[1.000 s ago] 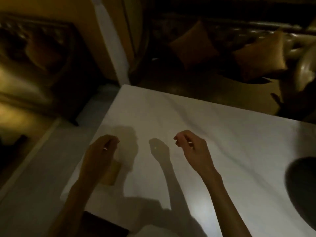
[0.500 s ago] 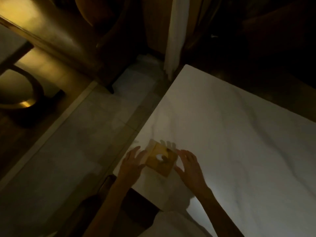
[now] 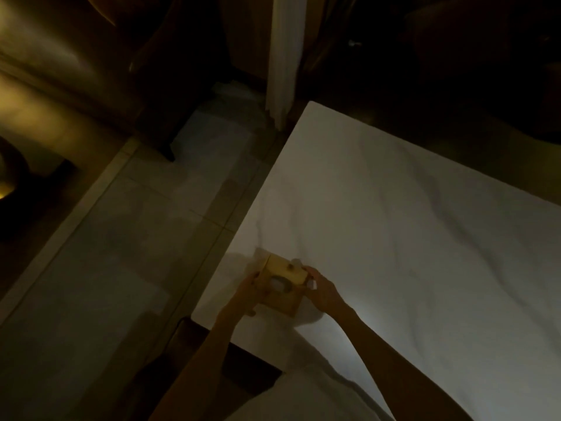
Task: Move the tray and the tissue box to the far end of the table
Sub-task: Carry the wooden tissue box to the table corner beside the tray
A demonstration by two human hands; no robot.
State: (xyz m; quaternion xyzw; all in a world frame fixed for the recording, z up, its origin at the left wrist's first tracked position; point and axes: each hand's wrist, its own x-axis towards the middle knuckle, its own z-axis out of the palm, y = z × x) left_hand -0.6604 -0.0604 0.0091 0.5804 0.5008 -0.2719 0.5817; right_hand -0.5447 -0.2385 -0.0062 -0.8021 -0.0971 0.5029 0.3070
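Now both your hands have closed on the tissue box [image 3: 280, 285], where half a second ago they were spread open on either side of it and a second ago they hung loosely curled above the bare marble. Your left hand [image 3: 247, 288] presses the box's left face, fingers wrapped narrow against it, and your right hand [image 3: 321, 288] clamps the right face with its fingertips [image 3: 311, 282] curled over the edge. The small wooden box, a white tissue showing in its oval slot, sits at the near left corner of the white marble table [image 3: 394, 208]; whether it has left the surface is too dim to tell.

That grip means the carry can start. The far end lies well apart from the box, up toward the pale curtain [image 3: 282, 56], with open tabletop between. Judging by its size, the box should lift easily with this two-sided hold, though smooth faces could slip if you ease off.

No tray is visible here, so that half of the job looks not yet done.
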